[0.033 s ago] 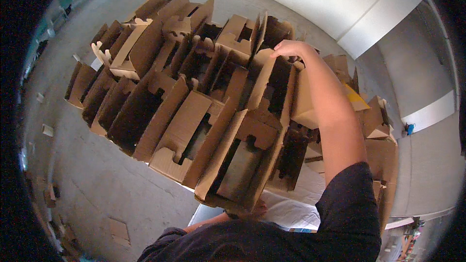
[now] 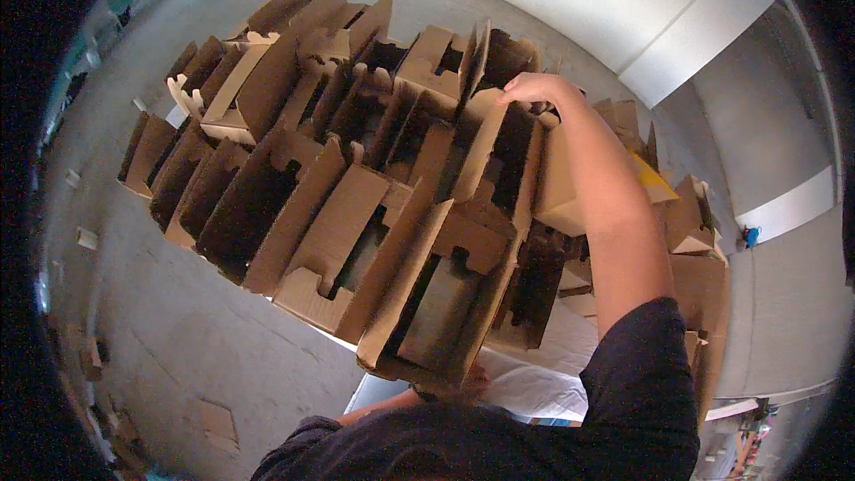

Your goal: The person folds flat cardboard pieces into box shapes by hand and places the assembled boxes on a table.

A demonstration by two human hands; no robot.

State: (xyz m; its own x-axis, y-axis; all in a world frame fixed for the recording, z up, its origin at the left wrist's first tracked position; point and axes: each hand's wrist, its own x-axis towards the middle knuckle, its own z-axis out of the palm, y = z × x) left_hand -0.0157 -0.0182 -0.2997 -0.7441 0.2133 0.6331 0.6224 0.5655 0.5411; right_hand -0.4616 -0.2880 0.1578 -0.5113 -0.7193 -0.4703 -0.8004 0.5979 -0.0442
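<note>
Open-topped brown cardboard boxes (image 2: 334,218) stand packed in rows in front of me, their long flaps raised. My right hand (image 2: 537,89) reaches far across them, its fingers closed over the top edge of an upright flap (image 2: 481,142) on one box. Close to my body, my left hand (image 2: 478,380) is at the lower near end of the nearest open box (image 2: 436,312). Most of its fingers are hidden by that box and my dark clothing, so its grip does not show. A dark band (image 2: 426,395) is around the left wrist.
More cardboard boxes (image 2: 695,214), one with a yellow piece (image 2: 653,180), lie right of my right arm. White sheeting (image 2: 539,383) spreads beneath the near boxes. Cardboard scraps (image 2: 218,425) lie on the grey floor at left. A pale wall (image 2: 641,9) rises behind.
</note>
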